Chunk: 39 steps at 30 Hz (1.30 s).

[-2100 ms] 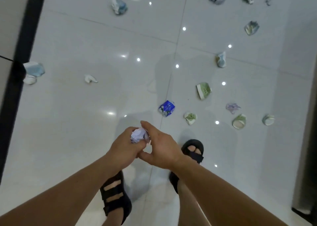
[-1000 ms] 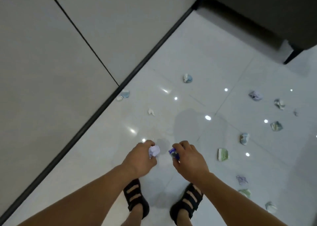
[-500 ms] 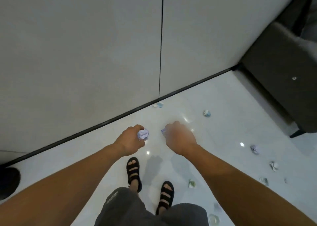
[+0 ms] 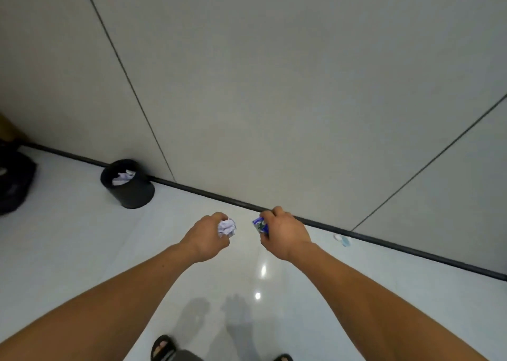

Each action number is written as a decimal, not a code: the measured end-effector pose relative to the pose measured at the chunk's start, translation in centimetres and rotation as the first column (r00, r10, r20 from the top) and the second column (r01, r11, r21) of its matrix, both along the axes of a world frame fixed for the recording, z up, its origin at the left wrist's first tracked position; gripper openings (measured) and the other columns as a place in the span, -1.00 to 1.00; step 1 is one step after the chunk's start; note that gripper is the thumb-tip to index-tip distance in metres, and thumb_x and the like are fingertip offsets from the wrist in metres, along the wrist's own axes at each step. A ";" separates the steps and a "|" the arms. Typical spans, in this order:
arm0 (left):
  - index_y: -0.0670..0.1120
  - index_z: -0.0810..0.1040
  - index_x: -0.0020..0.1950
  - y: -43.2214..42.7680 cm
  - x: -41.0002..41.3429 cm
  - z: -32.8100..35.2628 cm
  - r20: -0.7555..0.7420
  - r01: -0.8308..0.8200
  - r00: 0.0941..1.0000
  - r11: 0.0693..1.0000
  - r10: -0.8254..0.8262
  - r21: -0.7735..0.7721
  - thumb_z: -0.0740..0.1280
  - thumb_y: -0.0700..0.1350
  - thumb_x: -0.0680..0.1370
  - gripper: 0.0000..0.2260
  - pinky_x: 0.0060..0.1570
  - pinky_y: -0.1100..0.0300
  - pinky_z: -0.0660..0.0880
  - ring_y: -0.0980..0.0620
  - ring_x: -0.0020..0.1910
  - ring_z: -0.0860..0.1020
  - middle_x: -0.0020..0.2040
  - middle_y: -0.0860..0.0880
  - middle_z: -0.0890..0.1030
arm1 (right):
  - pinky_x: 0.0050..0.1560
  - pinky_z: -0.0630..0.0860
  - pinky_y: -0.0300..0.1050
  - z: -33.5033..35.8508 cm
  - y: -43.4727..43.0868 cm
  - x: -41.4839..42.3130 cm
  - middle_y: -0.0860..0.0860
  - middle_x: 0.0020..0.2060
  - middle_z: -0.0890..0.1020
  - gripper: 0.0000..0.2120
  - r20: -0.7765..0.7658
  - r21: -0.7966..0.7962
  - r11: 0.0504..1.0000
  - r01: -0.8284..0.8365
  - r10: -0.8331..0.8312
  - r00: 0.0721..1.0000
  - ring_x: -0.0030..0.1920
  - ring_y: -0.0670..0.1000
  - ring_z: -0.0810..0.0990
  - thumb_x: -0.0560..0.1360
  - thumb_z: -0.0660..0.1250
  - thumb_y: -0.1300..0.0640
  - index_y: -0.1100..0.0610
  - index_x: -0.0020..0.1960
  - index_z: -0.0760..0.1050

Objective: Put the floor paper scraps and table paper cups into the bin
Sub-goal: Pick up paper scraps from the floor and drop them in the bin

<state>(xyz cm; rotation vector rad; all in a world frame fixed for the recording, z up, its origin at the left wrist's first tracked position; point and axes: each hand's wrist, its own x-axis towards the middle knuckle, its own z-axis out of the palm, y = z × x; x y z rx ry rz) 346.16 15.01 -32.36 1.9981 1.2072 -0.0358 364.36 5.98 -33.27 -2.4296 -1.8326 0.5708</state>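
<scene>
Left hand: fingers are curling round a crumpled white scrap, gripping it.
Right hand: fingers are closing on a blue printed scrap, pinching it.
Why held so: the hands are carrying one scrap each, side by side but apart, likely so one trip serves both.
Bin: standing ahead and left of the left hand, well apart, already holding paper.
Pale scrap: lying on the floor right of the right hand.

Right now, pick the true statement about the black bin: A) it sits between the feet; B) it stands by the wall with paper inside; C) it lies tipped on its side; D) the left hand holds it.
B: the black bin stands upright on the floor by the wall, with pale crumpled paper showing inside it.
</scene>
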 end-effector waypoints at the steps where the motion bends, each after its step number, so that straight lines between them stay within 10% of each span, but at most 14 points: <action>1: -0.08 0.46 0.26 1.0 -2.2 0.1 0.003 -0.040 0.999 0.999 0.040 0.006 0.36 -0.14 0.50 -0.67 -0.09 0.29 0.37 0.00 -0.03 0.51 0.11 -0.08 0.58 | 0.02 0.48 -0.03 0.3 1.7 -2.0 0.07 0.25 0.41 -0.57 0.009 0.003 0.999 -0.039 0.039 0.999 0.17 0.13 0.48 0.56 0.25 -0.01 0.04 0.39 0.33; 15: -0.11 0.45 0.27 16.3 -29.8 1.6 0.017 -0.315 0.949 0.947 0.315 0.067 0.38 -0.13 0.49 -0.64 -0.04 0.25 0.37 -0.03 0.01 0.52 0.12 -0.11 0.58 | 0.10 0.53 -0.01 2.1 20.6 -29.1 0.07 0.23 0.44 -0.58 0.016 -0.001 0.959 -0.282 0.282 0.959 0.13 0.12 0.51 0.56 0.27 -0.02 0.03 0.38 0.33; 34: -0.11 0.48 0.25 40.3 -43.3 1.1 -0.038 -0.537 0.841 0.841 0.540 0.067 0.41 -0.17 0.48 -0.65 -0.13 0.50 0.30 0.10 -0.01 0.51 0.08 -0.05 0.58 | 0.19 0.48 0.00 -1.6 51.4 -41.0 0.11 0.33 0.40 -0.53 -0.132 -0.006 0.875 -0.484 0.479 0.868 0.25 0.15 0.46 0.56 0.25 0.00 0.09 0.43 0.29; 39: -0.14 0.47 0.23 46.7 -44.7 -0.8 -0.062 -0.505 0.862 0.862 0.503 -0.029 0.41 -0.18 0.48 -0.66 0.11 0.27 0.44 -0.02 0.10 0.56 0.11 -0.10 0.58 | 0.22 0.48 0.00 -2.9 57.1 -42.4 0.10 0.37 0.37 -0.50 -0.144 -0.078 0.879 -0.470 0.456 0.878 0.28 0.16 0.45 0.56 0.25 -0.01 0.07 0.45 0.27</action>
